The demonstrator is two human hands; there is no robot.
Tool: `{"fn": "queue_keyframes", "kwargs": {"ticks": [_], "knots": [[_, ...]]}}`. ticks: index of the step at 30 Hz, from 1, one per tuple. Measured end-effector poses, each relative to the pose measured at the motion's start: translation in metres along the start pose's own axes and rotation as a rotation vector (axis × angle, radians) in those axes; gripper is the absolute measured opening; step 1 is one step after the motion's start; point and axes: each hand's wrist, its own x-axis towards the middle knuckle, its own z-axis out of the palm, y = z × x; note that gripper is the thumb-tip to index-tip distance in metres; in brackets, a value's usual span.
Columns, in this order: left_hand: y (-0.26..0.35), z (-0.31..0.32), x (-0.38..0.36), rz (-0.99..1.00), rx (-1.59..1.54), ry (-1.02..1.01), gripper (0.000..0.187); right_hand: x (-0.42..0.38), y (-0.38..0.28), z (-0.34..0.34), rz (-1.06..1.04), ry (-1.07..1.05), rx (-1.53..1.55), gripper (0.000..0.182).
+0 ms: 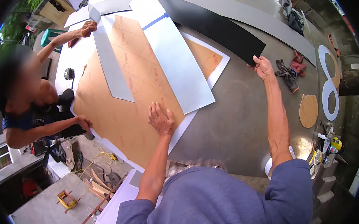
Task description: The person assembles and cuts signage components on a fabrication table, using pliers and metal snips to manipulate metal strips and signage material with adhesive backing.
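Note:
My left hand [161,118] lies flat with spread fingers on a sheet covered in brown printed paper [117,107]. The fingers of my right hand [263,68] grip the near right end of a long black strip [218,27]. A wide pale strip with a blue band [178,66] lies slantwise across the brown sheet, just beyond my left hand. On the left, a co-worker's hand [88,28] holds a narrow grey strip [112,65]; the co-worker's other hand [84,123] is at the brown sheet's left edge.
Dark and red gloves [289,74], a brown oval piece [308,111] and a white figure-eight piece [331,89] lie on the right of the metal table [236,132]. Tools [327,143] sit at its right edge. A tape measure [69,74] lies near the co-worker.

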Motion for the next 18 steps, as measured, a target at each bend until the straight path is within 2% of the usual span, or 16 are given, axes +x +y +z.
{"fn": "queue_keyframes", "kwargs": {"ticks": [3,6,7,9,10,12,13,15,16,18], "knots": [[-0.007,0.013,0.000,-0.078,-0.133,0.064,0.055,-0.053,0.043,0.016,-0.267,0.007,0.089,0.017],[-0.012,0.009,-0.003,-0.172,-0.360,0.107,0.050,-0.119,0.068,0.044,-0.506,0.030,-0.066,0.021],[-0.013,0.008,-0.001,-0.197,-0.447,0.121,0.049,-0.147,0.067,0.056,-0.558,0.095,-0.316,0.019],[-0.026,-0.001,-0.001,-0.206,-0.581,-0.001,0.050,-0.217,0.060,0.081,-0.626,0.239,-0.822,0.014],[-0.030,-0.004,0.001,-0.211,-0.648,-0.062,0.050,-0.243,0.064,0.092,-0.829,0.195,-0.891,0.010],[-0.011,-0.043,0.010,-0.417,-1.254,-0.274,0.055,-0.279,0.074,0.109,-1.237,0.092,-1.015,0.005],[-0.001,-0.067,0.011,-0.532,-1.551,-0.384,0.057,-0.291,0.081,0.113,-1.322,0.031,-1.133,0.006],[0.010,-0.093,0.013,-0.582,-1.863,-0.590,0.059,-0.314,0.098,0.116,-1.486,-0.118,-1.364,0.013],[0.011,-0.100,0.011,-0.600,-2.021,-0.688,0.060,-0.322,0.112,0.113,-1.485,-0.175,-1.412,0.014],[0.019,-0.102,0.007,-0.577,-1.854,-0.707,0.059,-0.322,0.148,0.105,-1.505,-0.269,-1.500,0.017]]}}
